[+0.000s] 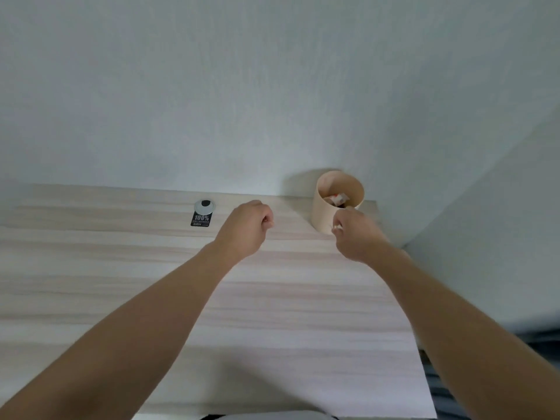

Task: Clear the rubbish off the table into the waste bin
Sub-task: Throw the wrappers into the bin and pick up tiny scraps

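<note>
right hand (354, 237) pinches scrap (335, 228) by bin (323, 214); tag (200, 220) leftward

The waste bin (321, 213) stands at the table's (272, 298) far right corner, scraps (338, 199) in it, a tag (200, 220) well to its left.

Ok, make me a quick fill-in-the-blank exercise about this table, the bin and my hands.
1. The waste bin stands at the table's far ____ corner.
2. The right hand pinches a white scrap just in front of the ____.
3. The black tag lying on the table is printed with ____%.

Missing words: right; waste bin; 100
</note>
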### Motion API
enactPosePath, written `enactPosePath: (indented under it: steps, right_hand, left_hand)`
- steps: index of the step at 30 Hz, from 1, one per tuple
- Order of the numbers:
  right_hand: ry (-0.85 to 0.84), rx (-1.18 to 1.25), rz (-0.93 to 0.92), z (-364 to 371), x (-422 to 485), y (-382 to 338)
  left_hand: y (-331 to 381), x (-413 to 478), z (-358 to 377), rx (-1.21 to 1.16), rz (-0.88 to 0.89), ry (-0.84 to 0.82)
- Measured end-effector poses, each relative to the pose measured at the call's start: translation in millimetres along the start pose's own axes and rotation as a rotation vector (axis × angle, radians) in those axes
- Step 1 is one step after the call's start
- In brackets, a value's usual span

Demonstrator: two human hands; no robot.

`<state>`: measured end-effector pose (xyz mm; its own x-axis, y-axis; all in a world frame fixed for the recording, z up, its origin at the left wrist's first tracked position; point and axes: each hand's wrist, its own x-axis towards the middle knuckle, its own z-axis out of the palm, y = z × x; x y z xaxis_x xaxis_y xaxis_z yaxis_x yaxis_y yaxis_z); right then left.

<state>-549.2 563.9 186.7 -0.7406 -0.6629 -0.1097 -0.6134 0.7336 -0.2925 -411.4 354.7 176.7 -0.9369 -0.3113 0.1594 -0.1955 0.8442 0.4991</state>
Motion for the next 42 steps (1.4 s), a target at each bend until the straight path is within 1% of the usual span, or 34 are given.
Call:
enactPosePath:
  steps: [3,7,9,13,16,24,27,32,37,42]
  right_hand:
    - [0.057,-0.002,0.018,-22,6,-6]
    - [0.101,-0.071,0.081,-42,14,-9]
    - [0.114,-0.041,0.099,-53,20,-9]
    - [0.146,-0.012,0.078,-74,33,-7]
    - [0.164,-0.027,0.067,-80,51,8]
    - [0.079,-0.011,0.007,-77,107,57]
    - [0.033,-0.027,-0.008,-71,128,67]
    - [0.015,-0.048,-0.053,-59,147,77]
    - [0.006,-0.008,-0.015,-53,152,81]
    - [0.052,-0.007,0.017,-56,147,81]
  left_hand:
    - [3,17,-16,0.000,0.035,0.017]
    - [7,37,-33,-0.018,0.094,0.049]
    - [10,47,-40,-0.010,0.115,0.051]
    - [18,66,-48,0.013,0.121,0.070]
    - [27,81,-50,0.030,0.112,0.076]
    - [54,122,-35,0.064,0.010,0.097]
    - [53,132,-30,0.078,-0.038,0.086]
    - [44,143,-21,0.084,-0.084,0.079]
    - [37,151,-14,0.089,-0.096,0.042]
    - [31,160,-13,0.066,-0.057,0.037]
